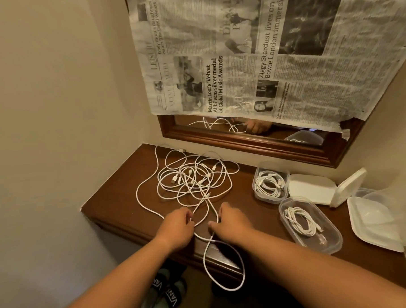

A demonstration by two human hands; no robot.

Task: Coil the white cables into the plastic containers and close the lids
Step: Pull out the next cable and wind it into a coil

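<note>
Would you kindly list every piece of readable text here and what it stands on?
"Martin Looi's 'Velvet Alibi' wins silver medal at Global Music Awards": newspaper.
"Ziggy Stardust lives on at", "Bowie London immersive": same newspaper.
"VANS": slides.
Newspaper body print: too small to read.

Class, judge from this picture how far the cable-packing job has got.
Done: the far container and near container each hold a coiled cable, lids off. In hand: left hand and right hand pinch one cable looping over the table edge. Left: the tangled pile, spare containers, all lids.
</note>
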